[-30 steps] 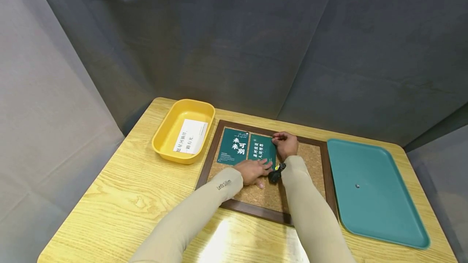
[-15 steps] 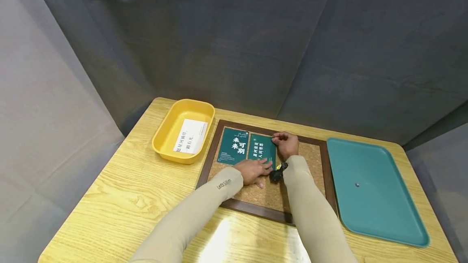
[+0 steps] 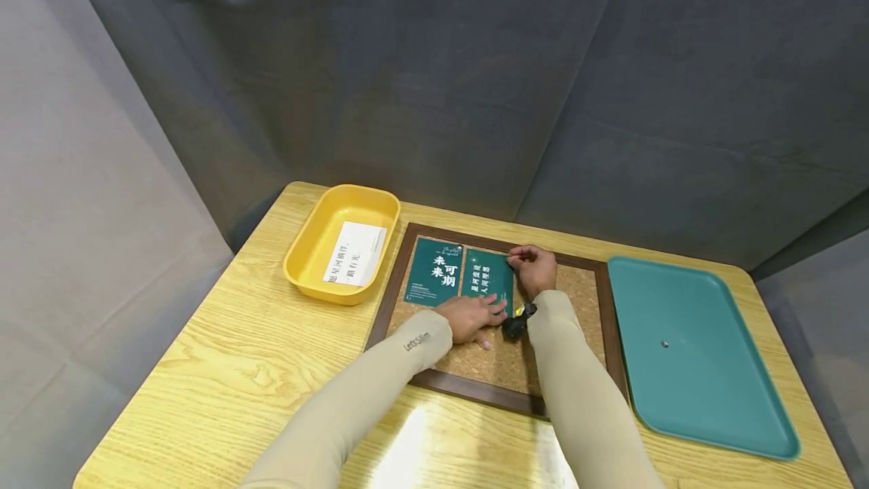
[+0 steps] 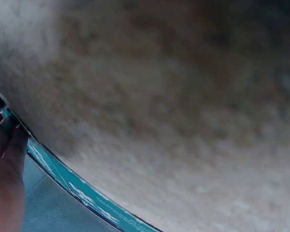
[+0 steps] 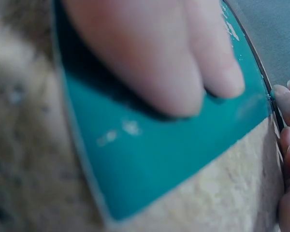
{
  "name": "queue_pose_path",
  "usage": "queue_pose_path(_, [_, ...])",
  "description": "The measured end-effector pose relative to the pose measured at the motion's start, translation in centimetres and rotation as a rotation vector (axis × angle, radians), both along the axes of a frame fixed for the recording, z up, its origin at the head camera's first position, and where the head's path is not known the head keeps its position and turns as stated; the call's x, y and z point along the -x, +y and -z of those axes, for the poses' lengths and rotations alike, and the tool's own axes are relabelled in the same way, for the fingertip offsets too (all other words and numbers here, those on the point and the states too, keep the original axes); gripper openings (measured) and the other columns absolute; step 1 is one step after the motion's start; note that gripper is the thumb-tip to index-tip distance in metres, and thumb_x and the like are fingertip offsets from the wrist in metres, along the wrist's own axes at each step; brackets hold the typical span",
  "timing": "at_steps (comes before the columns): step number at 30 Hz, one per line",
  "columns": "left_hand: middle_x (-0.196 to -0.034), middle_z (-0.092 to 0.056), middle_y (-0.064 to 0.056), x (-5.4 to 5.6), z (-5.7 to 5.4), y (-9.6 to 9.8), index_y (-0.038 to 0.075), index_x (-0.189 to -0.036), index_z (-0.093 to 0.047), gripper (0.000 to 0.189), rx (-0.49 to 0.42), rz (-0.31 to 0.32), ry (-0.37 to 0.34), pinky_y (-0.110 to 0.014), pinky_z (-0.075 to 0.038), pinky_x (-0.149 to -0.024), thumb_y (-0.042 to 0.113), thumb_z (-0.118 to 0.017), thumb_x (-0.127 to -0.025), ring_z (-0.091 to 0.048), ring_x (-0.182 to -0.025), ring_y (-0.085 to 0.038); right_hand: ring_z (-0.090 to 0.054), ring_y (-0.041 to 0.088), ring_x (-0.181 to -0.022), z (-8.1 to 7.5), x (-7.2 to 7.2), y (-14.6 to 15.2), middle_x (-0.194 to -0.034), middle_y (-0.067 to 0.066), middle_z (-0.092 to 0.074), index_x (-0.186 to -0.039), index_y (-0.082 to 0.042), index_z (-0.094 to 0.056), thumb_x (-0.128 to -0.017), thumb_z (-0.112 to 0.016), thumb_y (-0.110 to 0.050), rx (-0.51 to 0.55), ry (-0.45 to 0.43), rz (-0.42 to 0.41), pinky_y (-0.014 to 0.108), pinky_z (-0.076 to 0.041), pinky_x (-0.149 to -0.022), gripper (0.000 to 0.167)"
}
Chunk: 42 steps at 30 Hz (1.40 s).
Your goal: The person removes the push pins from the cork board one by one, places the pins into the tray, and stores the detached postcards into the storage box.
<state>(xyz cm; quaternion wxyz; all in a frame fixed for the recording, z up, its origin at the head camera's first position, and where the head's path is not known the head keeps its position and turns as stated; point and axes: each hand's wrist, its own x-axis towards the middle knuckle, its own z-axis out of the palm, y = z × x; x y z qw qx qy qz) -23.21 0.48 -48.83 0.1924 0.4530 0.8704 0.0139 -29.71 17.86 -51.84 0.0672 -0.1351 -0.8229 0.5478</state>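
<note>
My left hand (image 3: 470, 318) lies with spread, straight fingers on the lower part of a green card (image 3: 494, 270) with white characters, holding it flat on the cork board (image 3: 489, 359). At the card's upper right corner my right hand (image 3: 532, 270) pinches a tiny pin (image 5: 272, 95) between thumb and forefinger, mostly hidden by the fingertips. To the left lies a second green card (image 3: 431, 272), with a small pin (image 3: 459, 249) at its upper right corner. In the right wrist view the left fingers (image 5: 183, 92) press on the card close to the camera.
A yellow bin (image 3: 299, 262) with a white printed card (image 3: 355, 253) in it stands left of the board. On the right lies a teal tray (image 3: 706, 391) bearing one small shiny piece (image 3: 664, 344). A dark wooden frame (image 3: 475, 389) edges the board.
</note>
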Motion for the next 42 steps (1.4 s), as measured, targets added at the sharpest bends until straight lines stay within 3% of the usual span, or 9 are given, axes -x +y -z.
queue_pose_path(15, [-0.159, -0.021, 0.003, -0.3, 0.0, 0.8, 0.023, -0.15, -0.035, 0.071, -0.012, 0.013, 0.046, -0.033, -0.03, -0.113, 0.049, -0.056, -0.087, -0.021, -0.145, -0.017, -0.058, 0.014, -0.077, -0.4, -0.6, 1.0, -0.093, 0.015, -0.067, -0.101, 0.001, -0.071, -0.089, -0.068, -0.003, 0.021, 0.007, 0.009, 0.02, -0.047, -0.067, 0.013])
queue_pose_path(21, [-0.158, -0.022, 0.005, -0.4, -0.2, 1.0, 0.024, -0.15, -0.036, 0.072, -0.017, 0.006, 0.041, -0.032, -0.031, -0.112, 0.048, -0.059, -0.086, -0.022, -0.144, -0.015, -0.055, 0.013, -0.074, -0.4, -0.9, 1.7, -0.092, 0.013, -0.066, -0.1, 0.001, -0.07, -0.088, -0.068, -0.003, 0.053, 0.023, 0.028, 0.019, -0.044, -0.061, 0.013])
queue_pose_path(27, [-0.158, -0.023, 0.004, -0.4, 0.0, 0.9, 0.023, -0.149, -0.037, 0.071, -0.023, 0.023, 0.044, -0.031, -0.03, -0.112, 0.048, -0.059, -0.087, -0.023, -0.144, -0.015, -0.054, 0.011, -0.07, -0.1, -1.9, 2.0, -0.086, 0.009, -0.065, -0.098, 0.003, -0.07, -0.088, -0.069, -0.003, 0.079, 0.07, 0.05, 0.018, -0.044, -0.059, 0.012])
queue_pose_path(33, [-0.158, -0.025, 0.003, -0.4, 0.1, 0.6, 0.023, -0.149, -0.039, 0.071, -0.037, 0.008, 0.044, -0.031, -0.031, -0.112, 0.048, -0.06, -0.086, -0.024, -0.144, -0.016, -0.056, 0.01, -0.069, 0.2, -3.0, 2.7, -0.083, 0.004, -0.063, -0.099, 0.008, -0.068, -0.087, -0.068, 0.001, 0.196, 0.134, 0.057, 0.019, -0.047, -0.06, 0.014])
queue_pose_path(42, [-0.158, -0.025, 0.001, -0.4, -0.3, 0.0, 0.021, -0.149, -0.038, 0.072, -0.059, -0.023, 0.015, -0.035, -0.03, -0.113, 0.047, -0.06, -0.086, -0.024, -0.144, -0.017, -0.058, 0.005, -0.073, 0.1, -5.5, 4.5, -0.1, 0.015, -0.066, -0.105, 0.009, -0.065, -0.088, -0.068, -0.001, 0.178, 0.13, 0.053, 0.018, -0.05, -0.067, 0.02])
